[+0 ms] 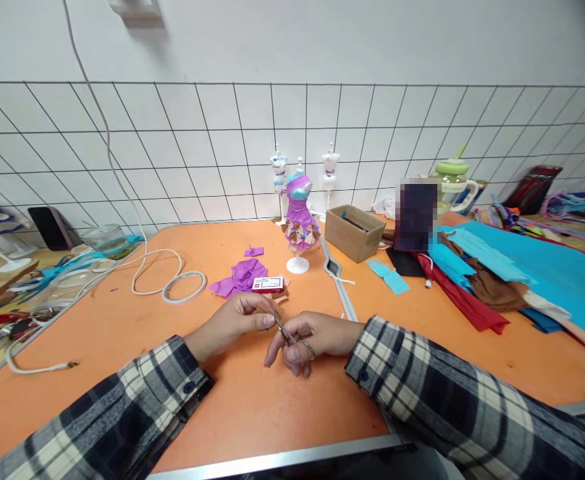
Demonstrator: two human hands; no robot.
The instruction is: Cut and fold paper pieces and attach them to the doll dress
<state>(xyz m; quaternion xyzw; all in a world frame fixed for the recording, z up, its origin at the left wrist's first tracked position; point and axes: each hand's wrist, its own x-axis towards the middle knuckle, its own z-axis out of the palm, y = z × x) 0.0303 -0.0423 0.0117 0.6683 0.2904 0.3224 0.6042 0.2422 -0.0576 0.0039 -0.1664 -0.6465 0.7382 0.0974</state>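
Note:
Near the front middle of the table, my right hand [309, 337] grips a small pair of metal scissors [285, 333], with fingers in the handle loops. The blades point up and left to my left hand [245, 317], which pinches a small brown piece [265, 307], paper or cloth. Just beyond lie a red and white box [268, 285] and crumpled purple material [242, 277]. Farther back, a mini dress form [301, 213] stands upright, wearing a purple dress with brown and peach pieces around its skirt.
An open cardboard box [355, 237] stands behind on the right. Blue, brown and red sheets [487, 280] cover the right side. A tape roll [184, 287] and a white cable [139, 270] lie on the left. Two more dress forms [330, 167] stand by the tiled wall.

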